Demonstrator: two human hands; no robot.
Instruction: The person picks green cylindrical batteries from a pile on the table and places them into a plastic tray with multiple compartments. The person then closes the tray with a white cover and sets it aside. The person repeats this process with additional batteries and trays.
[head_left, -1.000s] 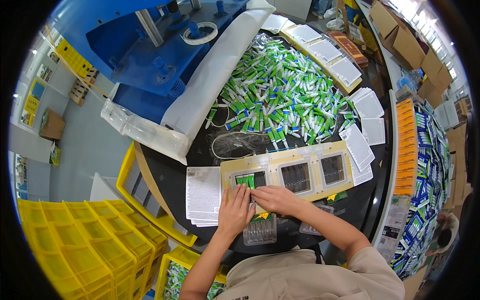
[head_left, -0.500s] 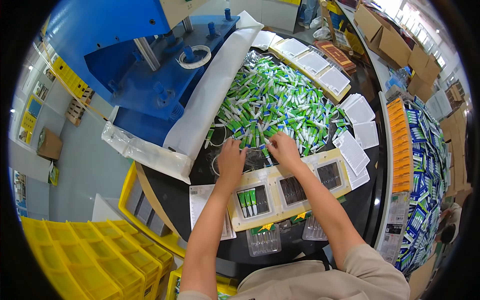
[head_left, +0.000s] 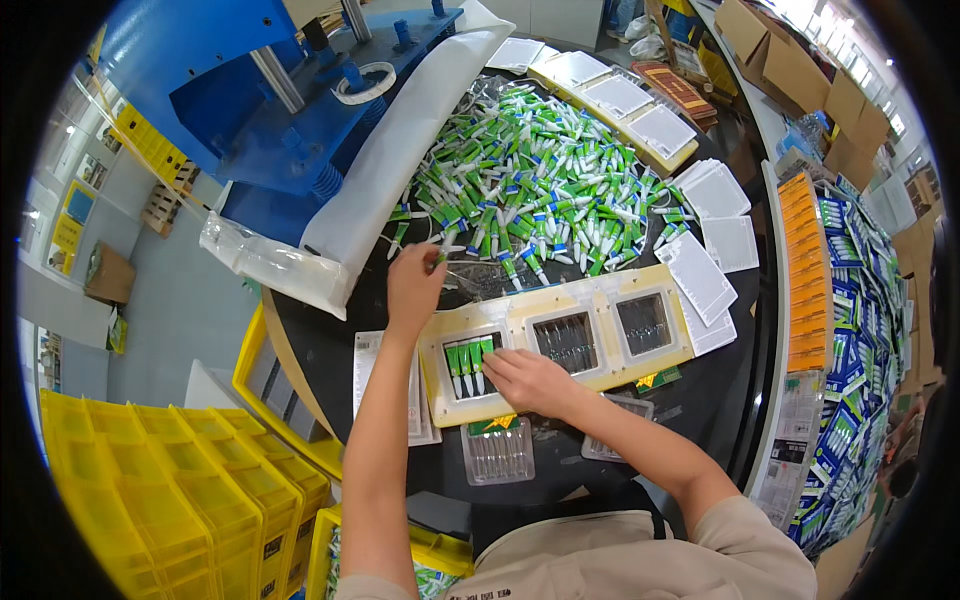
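Observation:
A yellowish frame (head_left: 510, 398) with three windows holds clear plastic blister trays. Its left window contains several green tubes with white nozzles (head_left: 464, 362) standing side by side; the middle blister (head_left: 566, 343) and right blister (head_left: 643, 324) show no tubes. My right hand (head_left: 528, 381) is closed at the right side of the left window, its fingertips on the last green tube of that row. At the near left edge of the tube heap (head_left: 540, 180), my left hand (head_left: 413, 290) pinches a small green tube, mostly hidden by the fingers.
A blue press (head_left: 290, 150) and a white plastic sheet (head_left: 400, 170) stand left of the heap. White cards (head_left: 697, 277) lie at the right. Another loaded frame (head_left: 610, 100) sits behind. Yellow crates (head_left: 150, 490) are at lower left, and packaged tubes (head_left: 850, 370) fill the right side.
My right hand has come from the heap down to the frame's left window, where the row has grown by a tube. My left hand has shifted left, at the heap's edge.

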